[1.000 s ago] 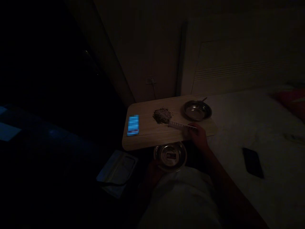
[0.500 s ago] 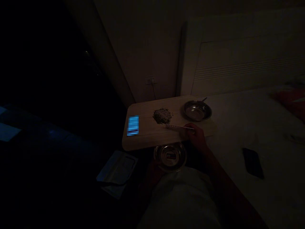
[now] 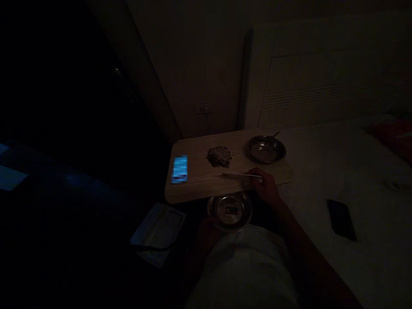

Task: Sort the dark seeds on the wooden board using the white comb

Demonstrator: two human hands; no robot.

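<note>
Gripping knife in curled right hand, aimed toward nine o'clock near heap, touched bowl with left hand, finger spread unclear.

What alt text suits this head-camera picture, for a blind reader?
A person's right hand has a knife in its grip at a wooden board, close to a heap of small bits, in a dark room. The left hand is on a metal bowl by the board's near edge. A blurred, glowing screen and a metal dish rest on the board.
</note>
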